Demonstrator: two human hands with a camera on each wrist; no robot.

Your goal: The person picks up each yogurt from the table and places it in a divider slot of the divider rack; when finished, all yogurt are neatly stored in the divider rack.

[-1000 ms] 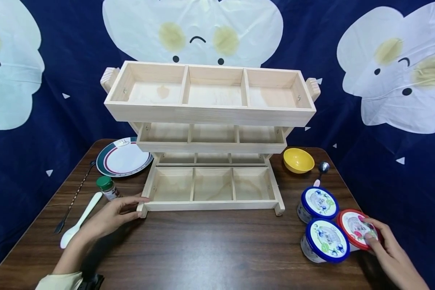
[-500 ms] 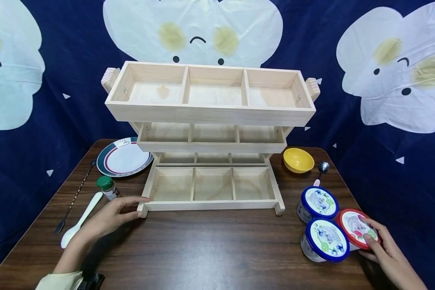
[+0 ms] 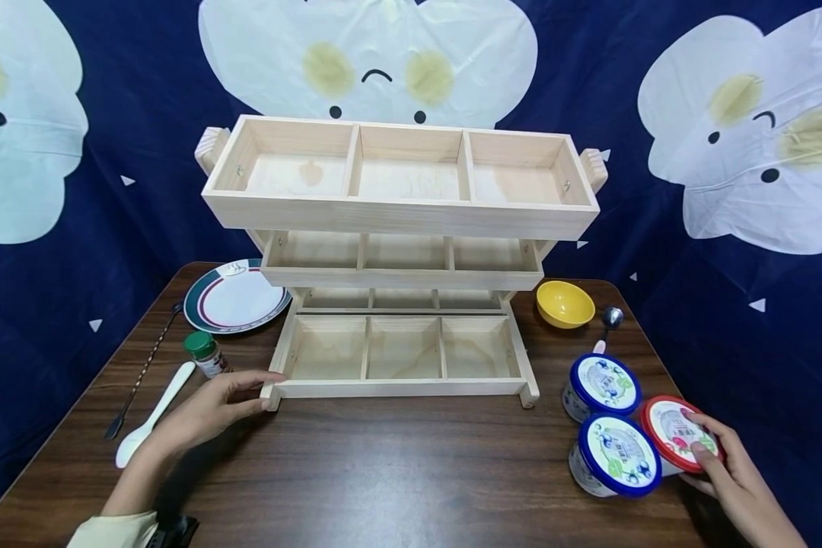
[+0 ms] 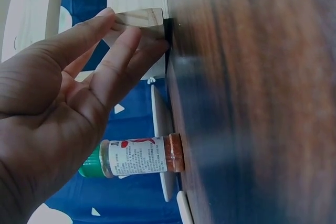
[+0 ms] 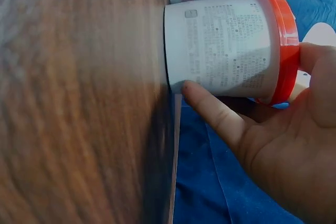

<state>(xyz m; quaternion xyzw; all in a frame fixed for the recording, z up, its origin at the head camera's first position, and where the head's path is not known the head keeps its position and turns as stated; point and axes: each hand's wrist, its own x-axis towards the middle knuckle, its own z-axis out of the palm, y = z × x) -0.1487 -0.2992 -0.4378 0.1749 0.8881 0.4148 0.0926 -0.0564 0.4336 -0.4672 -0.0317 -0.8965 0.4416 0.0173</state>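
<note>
My left hand is at the front left corner of a tiered wooden rack, pinching the end of its side rail between thumb and fingers. In the left wrist view, the rail's end shows at the fingertips. At the right, my right hand grips a white tub with a red lid, the thumb lying on the lid. One finger reaches down the tub's side in the right wrist view; its base is right at the tabletop. Two blue-lidded tubs, one farther back and one nearer, stand beside it.
Left of the rack lie a plate, a green-capped spice jar, a white spatula and a long twisted-handle bar spoon. A yellow bowl and a metal-headed spoon are at the right. A dark blue curtain hangs behind.
The red-lidded tub has shifted very slightly right with my right hand, and a finger now shows lower on its side. My left hand keeps its place on the rack.
</note>
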